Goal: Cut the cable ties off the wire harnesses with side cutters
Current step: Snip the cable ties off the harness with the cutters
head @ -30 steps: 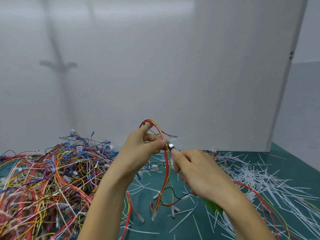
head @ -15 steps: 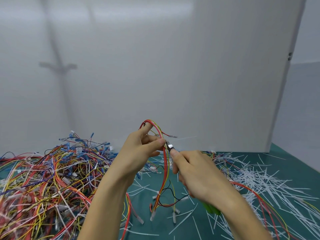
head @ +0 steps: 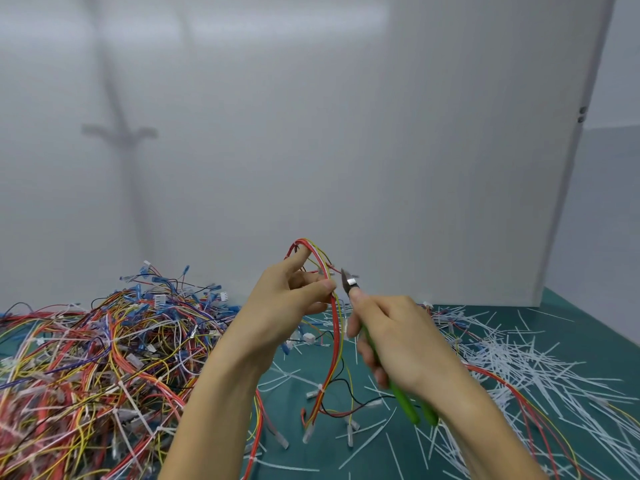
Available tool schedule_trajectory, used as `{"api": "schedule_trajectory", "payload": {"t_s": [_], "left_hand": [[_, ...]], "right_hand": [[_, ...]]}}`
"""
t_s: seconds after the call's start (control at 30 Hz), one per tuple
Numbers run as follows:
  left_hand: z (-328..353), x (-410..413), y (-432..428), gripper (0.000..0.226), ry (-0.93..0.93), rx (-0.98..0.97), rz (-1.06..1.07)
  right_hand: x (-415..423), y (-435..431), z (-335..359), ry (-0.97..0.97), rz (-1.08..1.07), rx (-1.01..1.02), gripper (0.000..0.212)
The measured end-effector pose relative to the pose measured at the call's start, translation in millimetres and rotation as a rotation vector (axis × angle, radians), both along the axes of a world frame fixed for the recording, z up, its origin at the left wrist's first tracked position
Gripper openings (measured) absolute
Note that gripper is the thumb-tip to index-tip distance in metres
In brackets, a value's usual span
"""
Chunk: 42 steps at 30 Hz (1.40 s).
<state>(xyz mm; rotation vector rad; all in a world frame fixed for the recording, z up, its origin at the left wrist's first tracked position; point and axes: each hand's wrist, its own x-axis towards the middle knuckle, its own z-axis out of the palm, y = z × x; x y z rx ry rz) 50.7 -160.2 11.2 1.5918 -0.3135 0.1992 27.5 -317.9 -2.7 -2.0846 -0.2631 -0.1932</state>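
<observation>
- Since 0.5 s ago the side cutters (head: pixel 350 284) have drawn back a little to the right. Their metal tip was right against the wires beside the thumb, and now I see a small gap between the 2.
- On my feed the right hand (head: pixel 398 337) has its fingers clenched round the green handles (head: pixel 408 408), which stick out below the palm. The tip points up and to the left.
- I cannot tell whether the blades are parted or closed, because the head is small and slightly blurred.
- The left hand (head: pixel 287 299) grasps the wire harness (head: pixel 334 341) and holds it up above the table (head: pixel 571 317). Thumb and fingers pinch the red and yellow wires, and the index finger reaches up into the loop at the top.
- Below the pinch the harness hangs down between the 2 forearms, with its pale connector ends low over the green surface.
- A pile of harnesses (head: pixel 86 358) covers the left part of the table in a tangle of red, yellow, blue and black wires with white connectors.
- Many cut cable ties (head: pixel 519 358) lie scattered as thin white strips across the right part, and a few more lie under the hands.
- A white panel (head: pixel 450 168) stands upright along the back of the table.
</observation>
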Motion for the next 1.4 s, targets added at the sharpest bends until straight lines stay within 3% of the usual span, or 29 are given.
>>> {"api": "schedule_trajectory", "payload": {"t_s": [0.1, 0.2, 0.3, 0.4, 0.57, 0.63, 0.7, 0.77, 0.87, 1.13, 1.27, 1.4], "left_hand": [[1.4, -0.2, 2.1, 0.051, -0.007, -0.027, 0.002], [2.4, -1.7, 2.4, 0.037, -0.012, -0.073, -0.014], [4.4, -4.3, -2.6, 0.036, -0.029, -0.169, -0.037], [6.6, -6.9, -4.4, 0.031, -0.054, -0.206, -0.037], [8.6, -11.2, 4.3, 0.091, 0.020, 0.035, -0.100], [9.6, -16.4, 3.5, 0.099, 0.056, 0.137, -0.203], [11.2, -20.0, 0.9, 0.084, 0.066, 0.188, -0.285], [12.3, -20.3, -1.4, 0.055, 0.076, 0.161, -0.297], [10.9, -19.4, 1.4, 0.038, 0.077, 0.187, -0.259], [5.2, -13.2, 5.4, 0.031, 0.090, 0.251, -0.310], [2.2, -8.8, 2.1, 0.026, 0.146, 0.099, -0.179], [3.1, -4.7, 4.6, 0.021, 0.146, -0.146, -0.039]], "right_hand": [[2.3, -3.5, 1.3, 0.027, 0.016, 0.169, 0.050], [1.5, -6.5, 1.9, 0.053, 0.058, 0.197, 0.037], [-0.3, -4.6, 1.2, 0.076, 0.096, 0.215, 0.020], [-1.6, -2.9, 3.8, 0.069, 0.129, 0.349, 0.014], [-4.0, -8.1, 12.3, -0.031, 0.134, 0.571, 0.013], [-4.1, -10.1, 13.0, -0.078, 0.105, 0.584, 0.016], [-4.2, -10.7, 13.4, -0.102, 0.082, 0.597, 0.020], [-3.5, -10.8, 13.5, -0.122, 0.060, 0.622, 0.023], [-1.1, -12.6, 13.5, -0.125, 0.022, 0.692, 0.024], [3.2, -16.2, 11.5, -0.094, -0.017, 0.863, 0.026], [5.9, -17.5, 10.4, -0.054, -0.020, 0.874, 0.037], [4.5, -20.1, 10.7, 0.035, 0.019, 0.796, 0.033]]}}
